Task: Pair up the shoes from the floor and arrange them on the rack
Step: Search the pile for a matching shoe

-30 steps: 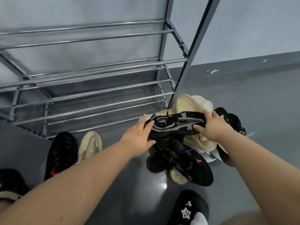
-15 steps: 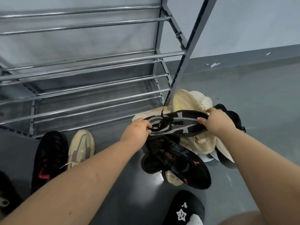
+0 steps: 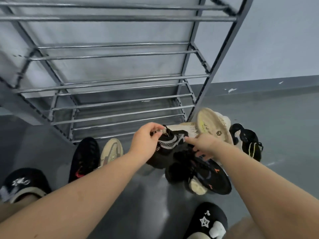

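Note:
My left hand [image 3: 146, 140] pinches the collar end of a black knit shoe with grey and white stripes [image 3: 170, 144], which hangs just above the pile. My right hand [image 3: 202, 145] is beside it with fingers spread, touching its right side and the shoes beneath. Under them lie a black shoe with orange marks [image 3: 212, 178], cream shoes [image 3: 212, 125] and a black shoe with a yellow-green line [image 3: 250, 144]. A black shoe with a red mark [image 3: 84, 157] and a beige shoe [image 3: 111, 150] stand side by side on the floor before the grey metal rack [image 3: 120, 80].
The rack's bar shelves hold nothing. My own feet in black slippers with white star prints show at the bottom left [image 3: 22, 183] and bottom right [image 3: 207, 219]. Grey floor stretches to the right, with a wall behind.
The striped shoe has turned from lying crosswise between both hands to hanging from my left hand's pinch. My right hand has let go of its end and opened.

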